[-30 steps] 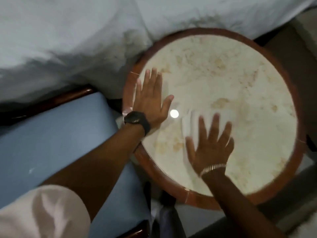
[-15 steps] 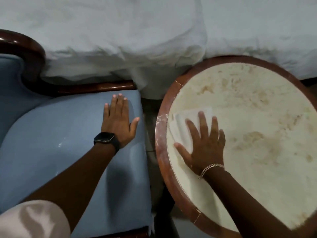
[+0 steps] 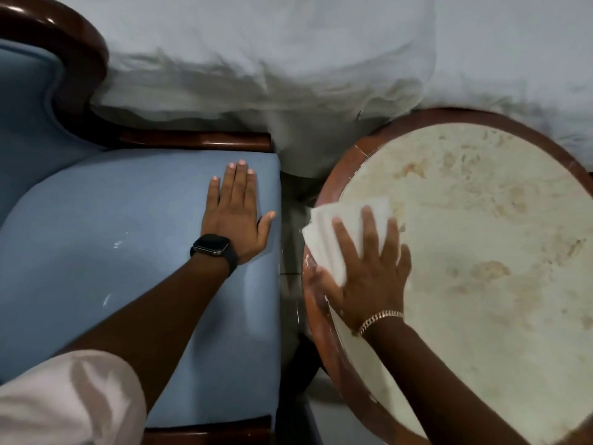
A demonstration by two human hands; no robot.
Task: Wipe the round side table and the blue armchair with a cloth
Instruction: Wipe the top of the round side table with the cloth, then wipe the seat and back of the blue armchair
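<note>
The cloth, white and folded, lies at the 9 o'clock edge of the round side table, and one corner of it hangs a little over the brown rim. Half a second ago it was fully inside the pale top, so the wipe has travelled outward to the rim. The right hand presses flat on the cloth with the fingers spread wide, holding it down by pressure and not by a closed grip. The left hand rests open and flat on the seat of the blue armchair, near its 3 o'clock edge; one second ago this hand was on the table top. I judge that it now only supports the body. The table top shows brown marks toward 1 and 3 o'clock, which may be only its pattern. The armchair, with some small white specks on the seat, seems not yet wiped. Behind both, at 12 o'clock, is a white bed sheet.
</note>
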